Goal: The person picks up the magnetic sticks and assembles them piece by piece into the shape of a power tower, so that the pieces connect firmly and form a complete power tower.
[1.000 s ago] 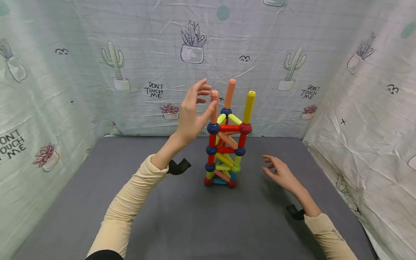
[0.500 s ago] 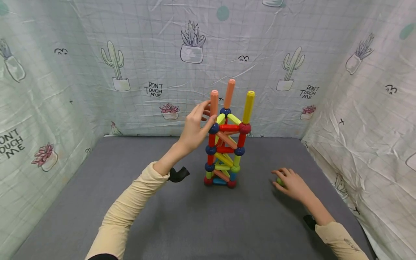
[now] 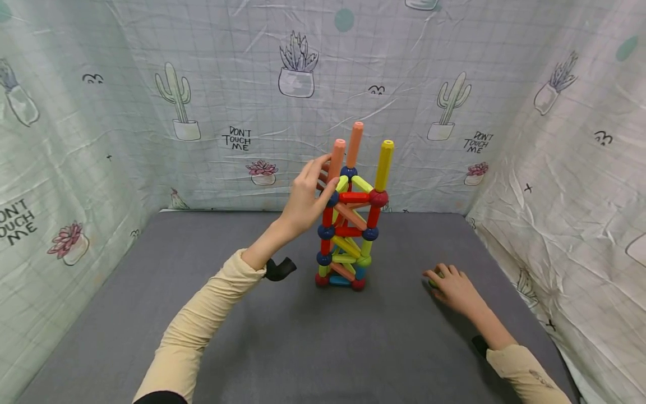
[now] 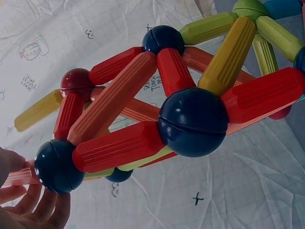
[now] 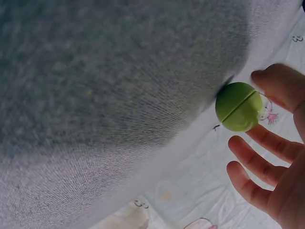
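Observation:
A tower of magnetic rods and balls (image 3: 350, 232) stands upright on the table, with three rods rising from its top. My left hand (image 3: 305, 196) holds the front-left orange rod (image 3: 336, 160) low down, by the dark blue ball (image 4: 59, 166) under it. That rod leans slightly right. In the left wrist view, the fingertips lie around the rod and against this ball. To the tower's right, my right hand (image 3: 456, 289) is low over the table with a green ball (image 5: 239, 106) between thumb and index finger; the other fingers are bent beside it.
The other two upright rods, one orange (image 3: 355, 145) and one yellow (image 3: 384, 165), stand close to my left hand. A grey cloth covers the table (image 3: 282, 348). A printed curtain (image 3: 212, 67) encloses the back and both sides.
My left hand came down onto the front-left orange rod, which now tilts right. My right hand moved right and toward me to the green ball, its fingers closing in around it.

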The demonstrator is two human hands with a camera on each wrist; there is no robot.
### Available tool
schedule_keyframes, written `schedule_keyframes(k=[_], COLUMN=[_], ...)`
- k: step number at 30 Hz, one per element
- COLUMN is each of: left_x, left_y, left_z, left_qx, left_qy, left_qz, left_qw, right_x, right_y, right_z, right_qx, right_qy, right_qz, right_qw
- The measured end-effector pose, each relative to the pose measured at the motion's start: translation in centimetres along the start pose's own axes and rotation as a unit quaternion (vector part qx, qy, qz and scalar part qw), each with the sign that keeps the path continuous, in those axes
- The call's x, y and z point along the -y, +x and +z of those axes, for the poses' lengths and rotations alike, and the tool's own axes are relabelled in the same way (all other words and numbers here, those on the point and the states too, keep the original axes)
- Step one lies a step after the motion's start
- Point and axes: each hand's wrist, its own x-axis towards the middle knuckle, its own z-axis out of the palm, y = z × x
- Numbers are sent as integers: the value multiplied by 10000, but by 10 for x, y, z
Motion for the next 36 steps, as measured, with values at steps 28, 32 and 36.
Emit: schedule_keyframes(k=[28,32,36], left_x=[0,-1,-3], left_y=[3,2,3], left_z=[4,3,3], left_qx=[-18,-7,-13], left_qy=[-72,-121,-233], left_qz=[-76,-126,-165], left_qw=[9999,9998,9996], right_x=[6,19,37], right_y=[140,159,176], right_z=[-211,-257,-285], right_qx=[-2499,-2782,-2856], right_qy=[-267,-200,-217], right_qz=[-892,-901,-1049], right_qw=[9638,9561,9523])
